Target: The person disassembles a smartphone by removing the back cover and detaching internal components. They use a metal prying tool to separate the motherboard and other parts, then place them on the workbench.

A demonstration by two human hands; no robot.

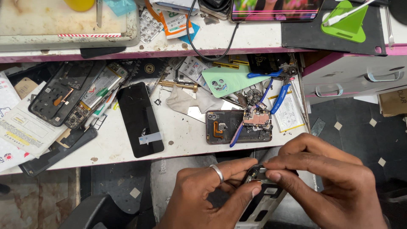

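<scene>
Two hands (203, 191) (330, 182); one ring (217, 173); one green back cover (231, 81); two drawer handles (328, 90) (383, 76).

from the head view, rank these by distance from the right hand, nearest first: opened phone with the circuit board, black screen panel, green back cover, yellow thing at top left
1. Opened phone, on the bench just above the right hand.
2. Green back cover, farther up, bench centre.
3. Black screen panel, off to the left.
4. Yellow thing, far top left corner on the tray.
</scene>
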